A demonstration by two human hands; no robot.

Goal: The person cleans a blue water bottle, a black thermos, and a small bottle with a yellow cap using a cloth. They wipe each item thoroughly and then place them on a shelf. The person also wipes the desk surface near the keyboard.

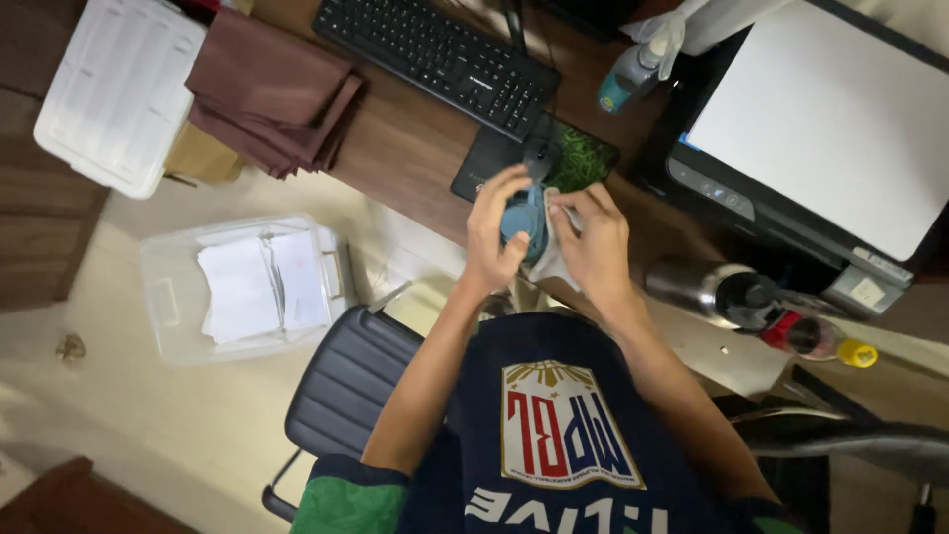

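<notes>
My left hand (494,232) grips a small rounded blue object (521,220) in front of my chest, at the edge of the wooden desk (405,148). My right hand (596,247) presses a pale grey cloth (556,259) against the object's right side, with the fingers curled over it. Most of the object is covered by the two hands, so I cannot tell what kind of thing it is. Both forearms rise from the bottom of the view, over my dark blue shirt.
On the desk lie a black keyboard (440,54), a dark mouse (541,153) on a black-and-green pad (583,158), a spray bottle (633,74) and a printer (820,129). A steel bottle (697,287), folded maroon cloth (272,89), a white lid (119,89), a clear box of papers (247,287) and a black chair (346,381) surround me.
</notes>
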